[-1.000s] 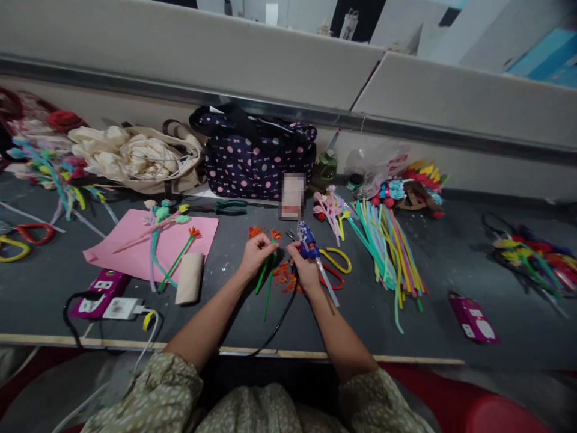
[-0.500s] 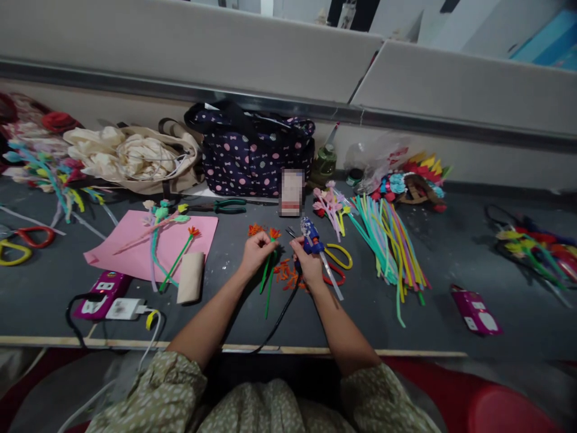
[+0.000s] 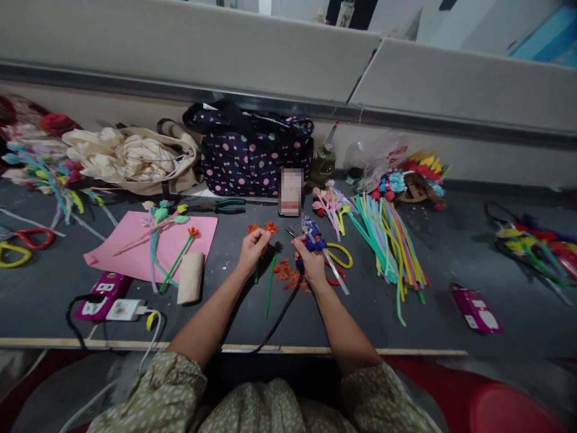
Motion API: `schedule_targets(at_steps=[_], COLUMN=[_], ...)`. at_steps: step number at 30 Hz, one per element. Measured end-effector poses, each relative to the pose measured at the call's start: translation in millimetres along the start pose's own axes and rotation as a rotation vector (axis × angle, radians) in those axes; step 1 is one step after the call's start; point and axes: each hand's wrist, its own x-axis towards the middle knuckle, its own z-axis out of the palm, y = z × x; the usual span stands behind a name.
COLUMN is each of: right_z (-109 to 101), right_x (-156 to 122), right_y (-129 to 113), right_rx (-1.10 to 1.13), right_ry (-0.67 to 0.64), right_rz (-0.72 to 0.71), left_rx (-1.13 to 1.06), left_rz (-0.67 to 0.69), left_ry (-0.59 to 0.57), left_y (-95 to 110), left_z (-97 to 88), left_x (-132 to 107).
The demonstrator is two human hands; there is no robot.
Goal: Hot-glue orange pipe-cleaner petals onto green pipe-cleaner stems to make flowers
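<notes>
My left hand (image 3: 252, 248) is closed in a pinch on a green pipe-cleaner stem topped with an orange flower (image 3: 271, 227), held just above the dark table (image 3: 225, 313). Another green stem (image 3: 271, 282) lies on the table below it. My right hand (image 3: 308, 260) is wrapped round a blue glue gun (image 3: 312, 236) with a clear glue stick poking out behind; its black cord (image 3: 279, 316) runs toward the table's front edge. Small orange scraps (image 3: 285, 273) lie between my hands.
Yellow and red scissors (image 3: 337, 260) lie right of my right hand, beside a bundle of coloured pipe cleaners (image 3: 387, 246). Pink paper (image 3: 148, 243) with finished flowers, a cardboard roll (image 3: 191, 278) and a power strip (image 3: 101, 294) lie left. A polka-dot bag (image 3: 255, 156) and a cloth bag stand behind.
My left hand has lifted the flower stem a little toward the glue gun's tip. My right hand shifted slightly right with the gun. The view tilted a bit.
</notes>
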Motion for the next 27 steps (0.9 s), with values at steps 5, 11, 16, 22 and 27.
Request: schedule_targets(at_steps=[5, 11, 16, 22, 27], right_z=[-1.4, -5.0, -8.2, -15.0, -28.8], right_x=[1.4, 2.3, 3.2, 5.3, 10.2], right_y=[-2.9, -11.7, -16.4, -23.5, -27.6], right_rx=[0.019, 0.015, -0.043, -0.098, -0.155], right_ry=[-0.020, -0.105, -0.148, -0.127, -0.140], right_rz=[-0.014, -0.004, 0.009, 0.020, 0.080], left_rx=[-0.124, -0.150, -0.190, -0.252, -0.312], left_rz=[-0.056, -0.100, -0.074, -0.130, -0.174], left_ry=[0.042, 0.006, 0.036, 0.003, -0.014], left_y=[3.8, 2.7, -1.1, -4.4, -2.7], left_z=[1.1, -1.1, -4.6, -9.9, -10.7], left_x=[-0.2, -1.5, 2.3, 8.3, 9.6])
